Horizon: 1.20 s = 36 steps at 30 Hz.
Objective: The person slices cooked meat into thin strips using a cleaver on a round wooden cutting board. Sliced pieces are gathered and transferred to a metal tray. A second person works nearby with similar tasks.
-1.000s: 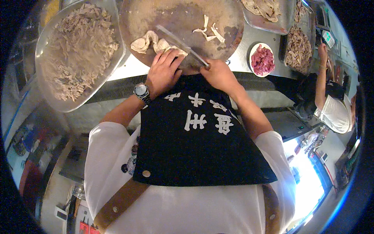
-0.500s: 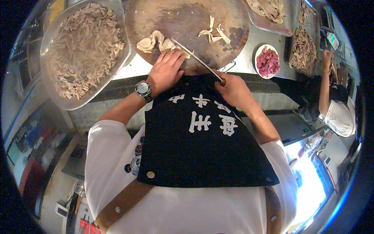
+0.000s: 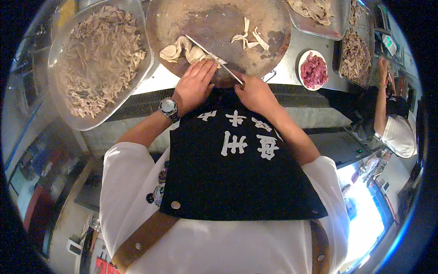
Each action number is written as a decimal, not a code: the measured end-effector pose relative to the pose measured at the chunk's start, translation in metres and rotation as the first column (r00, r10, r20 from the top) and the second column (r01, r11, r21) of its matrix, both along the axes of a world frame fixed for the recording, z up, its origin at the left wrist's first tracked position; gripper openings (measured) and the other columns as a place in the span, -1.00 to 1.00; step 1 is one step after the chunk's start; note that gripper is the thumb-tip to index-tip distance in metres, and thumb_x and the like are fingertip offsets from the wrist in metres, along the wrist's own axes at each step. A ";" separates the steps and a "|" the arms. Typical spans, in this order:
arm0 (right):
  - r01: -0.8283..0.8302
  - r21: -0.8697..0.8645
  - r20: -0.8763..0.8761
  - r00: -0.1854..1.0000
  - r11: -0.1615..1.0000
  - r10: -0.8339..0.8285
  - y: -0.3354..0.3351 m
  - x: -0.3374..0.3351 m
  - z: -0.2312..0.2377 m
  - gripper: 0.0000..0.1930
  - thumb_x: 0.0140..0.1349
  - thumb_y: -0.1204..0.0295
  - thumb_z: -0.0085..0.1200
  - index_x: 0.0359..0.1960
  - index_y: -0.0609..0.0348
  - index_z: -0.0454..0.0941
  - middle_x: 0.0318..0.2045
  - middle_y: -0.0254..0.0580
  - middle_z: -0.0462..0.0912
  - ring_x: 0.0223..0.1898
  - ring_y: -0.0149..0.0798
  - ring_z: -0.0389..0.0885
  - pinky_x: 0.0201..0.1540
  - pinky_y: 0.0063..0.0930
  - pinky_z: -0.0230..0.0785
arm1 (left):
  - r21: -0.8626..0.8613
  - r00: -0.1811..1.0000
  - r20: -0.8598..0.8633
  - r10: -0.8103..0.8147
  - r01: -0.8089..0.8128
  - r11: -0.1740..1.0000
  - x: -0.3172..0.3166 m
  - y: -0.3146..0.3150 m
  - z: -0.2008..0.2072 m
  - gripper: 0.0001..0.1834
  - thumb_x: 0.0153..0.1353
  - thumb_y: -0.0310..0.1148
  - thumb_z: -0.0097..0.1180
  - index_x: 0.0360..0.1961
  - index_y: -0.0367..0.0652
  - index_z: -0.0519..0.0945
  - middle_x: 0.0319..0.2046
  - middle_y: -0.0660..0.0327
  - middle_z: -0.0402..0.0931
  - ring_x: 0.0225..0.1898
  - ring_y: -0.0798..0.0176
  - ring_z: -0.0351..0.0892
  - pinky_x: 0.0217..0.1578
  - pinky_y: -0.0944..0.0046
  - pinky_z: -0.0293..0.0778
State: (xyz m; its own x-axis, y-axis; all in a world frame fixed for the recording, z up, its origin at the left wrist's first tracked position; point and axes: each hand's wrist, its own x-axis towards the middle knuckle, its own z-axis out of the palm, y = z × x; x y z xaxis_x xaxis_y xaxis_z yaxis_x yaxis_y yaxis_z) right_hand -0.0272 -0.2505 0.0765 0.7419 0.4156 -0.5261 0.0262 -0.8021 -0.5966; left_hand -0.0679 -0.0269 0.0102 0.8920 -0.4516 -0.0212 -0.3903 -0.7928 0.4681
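Note:
A pale, folded strip of tripe-like meat [image 3: 182,47] lies near the front left of a round wooden chopping block [image 3: 205,20]. My left hand [image 3: 195,84], with a watch on its wrist, presses its closed fingers on the near end of this meat. In my right hand [image 3: 258,93] is a knife [image 3: 204,49], seen nearly edge-on, its blade slanting away to the left across the meat beside my left fingertips. How deep the blade sits I cannot tell. Several cut pale strips [image 3: 248,36] lie farther right on the block.
A large tray [image 3: 54,68] heaped with sliced meat stands left. To the right are a white plate [image 3: 301,82] of red meat, a tray [image 3: 319,33] with pale pieces, and another tray [image 3: 370,68] of slices. Another person's arm [image 3: 381,100] shows at far right.
My right hand and the knife have shifted left, so the blade now crosses the meat closer to my left fingers. My left hand stays almost where it was.

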 end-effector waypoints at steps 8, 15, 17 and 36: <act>0.276 0.083 -0.075 0.960 0.958 -0.270 -0.042 0.026 0.010 -0.71 0.23 0.29 0.13 -0.33 0.37 0.55 -0.67 -0.12 0.43 -0.57 -0.35 0.36 -0.44 -0.28 0.30 | -0.002 0.989 0.142 -0.046 0.046 0.999 0.024 0.005 -0.003 -0.68 0.15 -0.48 0.03 -0.06 -0.22 0.62 -0.01 0.18 0.53 0.09 0.10 0.47 0.15 0.10 0.38; 0.231 0.095 -0.049 0.973 0.968 -0.228 -0.061 0.017 0.009 -0.69 0.21 0.24 0.08 -0.25 0.28 0.62 -0.26 0.28 0.65 -0.11 0.27 0.62 0.00 0.03 0.47 | 0.093 0.976 0.183 -0.115 0.099 0.991 0.051 0.015 -0.012 -0.84 0.22 -0.34 0.18 -0.21 -0.14 0.66 -0.21 0.13 0.62 -0.09 -0.01 0.58 0.10 0.03 0.46; 0.254 0.055 -0.071 0.966 0.966 -0.249 -0.058 0.012 0.006 -0.72 0.19 0.25 0.09 -0.25 0.24 0.61 -0.33 0.25 0.66 -0.20 0.28 0.63 -0.07 0.05 0.50 | 0.029 0.971 0.222 -0.091 0.086 0.996 0.056 0.006 -0.013 -0.87 0.20 -0.35 0.20 -0.28 -0.14 0.64 -0.29 0.13 0.61 -0.18 0.01 0.58 0.03 0.03 0.48; 0.224 0.356 0.336 0.875 0.907 -0.348 -0.010 0.015 -0.041 -0.45 0.27 0.34 0.16 0.33 -0.09 0.41 -0.58 0.00 0.59 -0.60 -0.29 0.56 -0.38 -0.29 0.49 | 0.024 0.938 0.345 -0.032 0.025 0.999 0.063 -0.027 -0.014 -0.71 0.18 -0.35 0.14 -0.06 0.00 0.72 -0.03 0.29 0.66 -0.05 0.16 0.57 0.00 0.16 0.48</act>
